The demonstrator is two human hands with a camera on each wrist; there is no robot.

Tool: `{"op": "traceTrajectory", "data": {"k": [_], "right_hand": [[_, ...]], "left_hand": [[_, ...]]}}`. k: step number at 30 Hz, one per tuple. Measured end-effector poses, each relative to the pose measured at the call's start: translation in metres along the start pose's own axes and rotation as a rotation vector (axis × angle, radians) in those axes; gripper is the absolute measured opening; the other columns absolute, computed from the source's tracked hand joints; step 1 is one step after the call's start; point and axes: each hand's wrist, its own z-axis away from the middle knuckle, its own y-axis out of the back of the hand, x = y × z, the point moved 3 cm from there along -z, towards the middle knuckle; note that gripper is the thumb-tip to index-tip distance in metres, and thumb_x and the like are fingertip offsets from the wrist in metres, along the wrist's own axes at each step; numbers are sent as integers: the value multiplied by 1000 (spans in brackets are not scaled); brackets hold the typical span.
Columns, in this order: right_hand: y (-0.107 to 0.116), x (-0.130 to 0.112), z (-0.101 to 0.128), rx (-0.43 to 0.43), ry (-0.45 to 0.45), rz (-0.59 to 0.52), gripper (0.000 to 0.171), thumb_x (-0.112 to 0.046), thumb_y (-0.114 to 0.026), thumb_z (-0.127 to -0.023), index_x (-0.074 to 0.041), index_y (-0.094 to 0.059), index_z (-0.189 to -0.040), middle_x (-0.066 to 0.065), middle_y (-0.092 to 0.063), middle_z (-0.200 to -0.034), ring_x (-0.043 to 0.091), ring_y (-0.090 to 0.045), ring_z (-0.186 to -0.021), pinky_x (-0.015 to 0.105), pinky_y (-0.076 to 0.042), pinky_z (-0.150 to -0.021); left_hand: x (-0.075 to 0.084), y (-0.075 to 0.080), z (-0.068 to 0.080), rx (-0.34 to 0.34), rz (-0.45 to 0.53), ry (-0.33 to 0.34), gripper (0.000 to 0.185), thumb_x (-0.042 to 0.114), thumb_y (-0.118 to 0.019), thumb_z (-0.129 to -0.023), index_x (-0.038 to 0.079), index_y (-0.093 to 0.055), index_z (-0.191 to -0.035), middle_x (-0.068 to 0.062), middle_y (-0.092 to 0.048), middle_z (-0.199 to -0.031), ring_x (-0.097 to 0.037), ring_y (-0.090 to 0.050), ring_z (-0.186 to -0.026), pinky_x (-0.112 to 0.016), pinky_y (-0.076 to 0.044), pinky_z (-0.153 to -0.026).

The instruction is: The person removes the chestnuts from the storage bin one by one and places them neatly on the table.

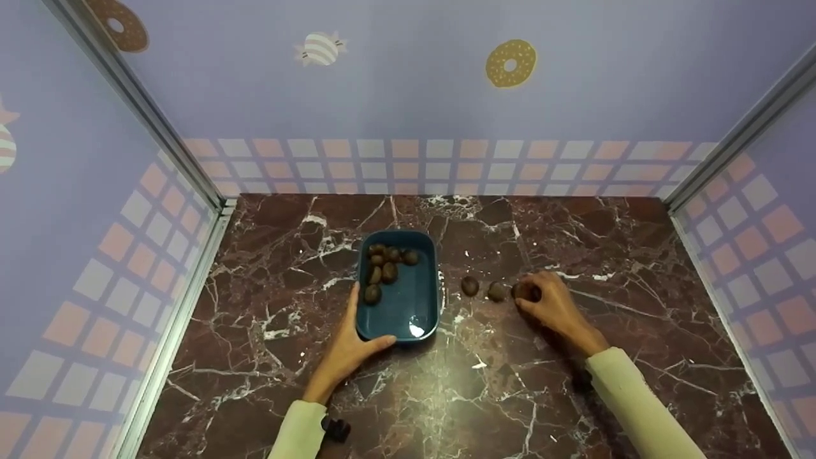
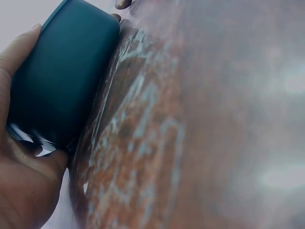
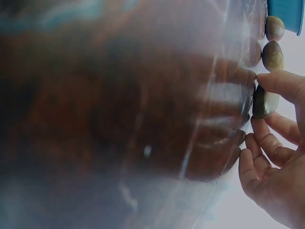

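A dark blue rectangular dish (image 1: 411, 293) stands on the marble-patterned surface, with several smooth brown pebbles (image 1: 389, 273) gathered at its left and far side. My left hand (image 1: 350, 341) holds the dish at its near left corner, fingers along the left wall and thumb across the near end. To the right of the dish, my right hand (image 1: 553, 306) pinches a pebble (image 3: 265, 101) between thumb and fingers, close over the surface. Between that hand and the dish lie two more pebbles, one nearer the dish (image 1: 470, 285) and one (image 1: 496, 292) beside the fingertips.
Lilac panels with a checked border rise at the back (image 1: 408, 102), left (image 1: 76, 210) and right (image 1: 758, 191) of the marbled surface (image 1: 268, 382). A small black object (image 1: 336, 429) is at the left wrist.
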Motion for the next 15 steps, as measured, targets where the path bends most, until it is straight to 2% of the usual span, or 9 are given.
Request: {"op": "traceTrajectory", "data": {"k": [3,6,11,15], "right_hand": [[0,1,1,20,22,-6,36,-4,-89,-79,7,-77,-111,22,-73,-105,45,-62,-104,59,-48,-92],[3,-1,-1,12,9,-10,37,-4,-89,-80,8,-76,-113,23,-73,-106,47,-63,-106,61,-48,-96],[11,-14,-8,-25,-29,16,39,-4,-91,-85,9,-75,-118,24,-73,-112,49,-64,-113,64,-48,-103],[14,-28,-18,-33,-15,52,44,-7,-92,-86,8,-75,-123,23,-72,-117,46,-63,-115,62,-50,-102]], "left_hand": [[0,0,0,1,-4,-11,136,36,-101,-82,21,-7,-180,-15,-9,-184,-38,-12,-169,-66,-15,-132],[1,0,0,1,-8,-16,136,36,-101,-82,20,-8,-180,-16,-10,-184,-39,-13,-168,-66,-16,-132],[1,0,0,-2,-6,-11,136,35,-101,-82,20,-7,-180,-16,-10,-184,-40,-13,-168,-66,-15,-132],[0,0,1,-4,-1,6,134,34,-99,-84,23,-6,-180,-13,-8,-185,-39,-12,-169,-69,-15,-131]]}}
